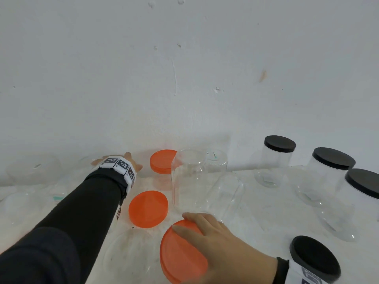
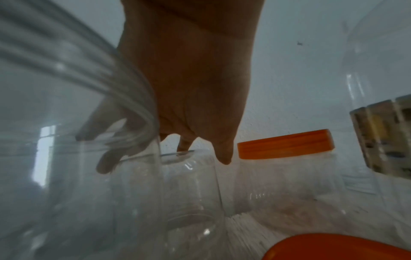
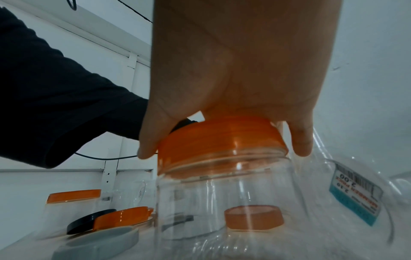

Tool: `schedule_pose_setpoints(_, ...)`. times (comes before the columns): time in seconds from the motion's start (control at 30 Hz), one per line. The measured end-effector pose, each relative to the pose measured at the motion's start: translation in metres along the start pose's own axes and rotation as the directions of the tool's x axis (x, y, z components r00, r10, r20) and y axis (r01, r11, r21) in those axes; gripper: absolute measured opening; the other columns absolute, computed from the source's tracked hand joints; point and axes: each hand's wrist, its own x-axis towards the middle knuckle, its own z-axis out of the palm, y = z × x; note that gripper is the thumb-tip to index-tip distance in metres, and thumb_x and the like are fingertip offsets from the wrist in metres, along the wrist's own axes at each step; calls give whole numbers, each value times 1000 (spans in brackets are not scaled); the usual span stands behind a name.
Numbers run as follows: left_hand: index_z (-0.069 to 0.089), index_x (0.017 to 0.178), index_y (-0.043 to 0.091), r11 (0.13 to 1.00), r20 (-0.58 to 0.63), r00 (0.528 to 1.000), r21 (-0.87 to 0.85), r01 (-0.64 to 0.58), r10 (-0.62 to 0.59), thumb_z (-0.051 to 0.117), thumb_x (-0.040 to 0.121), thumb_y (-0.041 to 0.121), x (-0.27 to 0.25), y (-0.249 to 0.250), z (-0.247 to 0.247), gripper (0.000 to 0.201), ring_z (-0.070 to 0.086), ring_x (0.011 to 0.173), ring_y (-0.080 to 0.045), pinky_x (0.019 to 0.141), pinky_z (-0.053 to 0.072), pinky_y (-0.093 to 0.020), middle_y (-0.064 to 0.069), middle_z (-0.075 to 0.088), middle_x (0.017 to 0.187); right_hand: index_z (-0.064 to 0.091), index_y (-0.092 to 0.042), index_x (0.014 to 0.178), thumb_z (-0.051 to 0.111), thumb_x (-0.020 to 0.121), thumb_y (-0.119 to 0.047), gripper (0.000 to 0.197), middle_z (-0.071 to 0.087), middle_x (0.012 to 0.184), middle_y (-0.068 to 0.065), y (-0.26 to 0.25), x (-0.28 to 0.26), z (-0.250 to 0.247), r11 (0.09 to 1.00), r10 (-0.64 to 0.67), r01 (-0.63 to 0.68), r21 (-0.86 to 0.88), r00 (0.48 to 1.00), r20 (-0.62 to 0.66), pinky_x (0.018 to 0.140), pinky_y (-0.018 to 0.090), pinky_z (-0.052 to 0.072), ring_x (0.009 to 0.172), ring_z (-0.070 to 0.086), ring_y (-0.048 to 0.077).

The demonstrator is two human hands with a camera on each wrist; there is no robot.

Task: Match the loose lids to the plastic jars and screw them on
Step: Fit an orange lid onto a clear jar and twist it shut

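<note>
Two hands busy: my right hand [image 3: 233, 88] grips the round orange plastic lid [image 3: 220, 146] by its rim. My left hand [image 2: 189, 84] hangs with fingers spread, empty, among crowded clear plastic jars [image 2: 191, 184]

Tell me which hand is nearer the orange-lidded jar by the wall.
Left. The left hand reaches over a clear jar just beside the orange-lidded jar; the right hand is at the table's near edge, gripping another orange lid.

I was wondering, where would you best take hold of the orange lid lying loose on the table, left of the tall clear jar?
Judging by its pose, the loose orange lid lies flat, so come from above and pinch its ribbed rim across the width. The side toward the left sleeve looks open; the tall clear jar crowds the other.
</note>
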Motion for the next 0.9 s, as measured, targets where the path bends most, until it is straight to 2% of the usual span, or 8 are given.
schedule_pose_setpoints(0.13,29,142,13,997,25,1000,-81,-1,3,48,95,52,7,-3,-4,63,53,113,-30,92,44,-38,-8,53,120,10,-43,150,68,84,-49,88,-3,157,-15,5,-1,1,1000,-3,3,-3,1000,24,117,44,9,143,-1,8)
schedule_pose_setpoints(0.2,25,145,12,987,32,999,-155,33,-28,51,91,58,10,-4,-6,76,52,118,-33,99,43,-41,-13,52,131,10,-43,150,68,84,-49,88,-3,156,-14,6,-1,2,1000,2,-2,-1,1000,24,116,42,13,142,4,11)
schedule_pose_setpoints(0.33,23,146,21,977,-69,992,-193,90,-105,48,79,76,3,-11,-18,90,48,122,-38,101,39,-44,-17,49,136,12,-44,149,70,81,-52,90,0,154,-16,7,-1,0,999,14,-15,30,1000,16,117,42,17,142,6,13)
schedule_pose_setpoints(0.43,26,144,19,943,-170,976,-323,74,-135,52,76,76,-12,-12,-35,93,41,123,-41,97,37,-46,-22,43,136,12,-46,147,69,77,-59,92,0,152,-21,8,-2,-1,998,31,-31,53,1000,4,115,43,21,140,8,11)
schedule_pose_setpoints(0.6,20,147,17,781,-325,940,-612,-123,-107,64,79,60,-42,-19,-67,92,35,128,-44,99,36,-49,-23,31,139,12,-46,145,66,74,-59,91,1,152,-20,11,-1,-1,997,77,-76,15,997,-25,112,39,20,137,11,15)
schedule_pose_setpoints(0.77,13,149,35,681,-423,901,-688,-251,-94,56,82,63,-80,-48,-87,84,31,132,-43,104,31,-51,-20,36,139,18,-40,146,60,76,-49,82,3,156,-12,3,5,-3,992,98,-104,-78,992,-76,112,41,18,140,6,19)
schedule_pose_setpoints(0.83,14,148,39,640,-435,898,-709,-296,-66,46,79,69,-97,-65,-89,82,38,128,-39,104,34,-49,-17,45,132,21,-39,145,60,76,-44,79,4,156,-9,-2,8,-5,988,119,-126,-90,990,-81,111,42,19,141,6,20)
schedule_pose_setpoints(0.9,20,145,47,569,-425,903,-758,-319,-60,37,79,69,-114,-82,-86,71,52,111,-30,93,43,-43,-9,53,118,22,-39,145,60,75,-42,79,5,156,-7,-6,9,-7,983,152,-158,-98,986,-68,110,44,18,141,6,22)
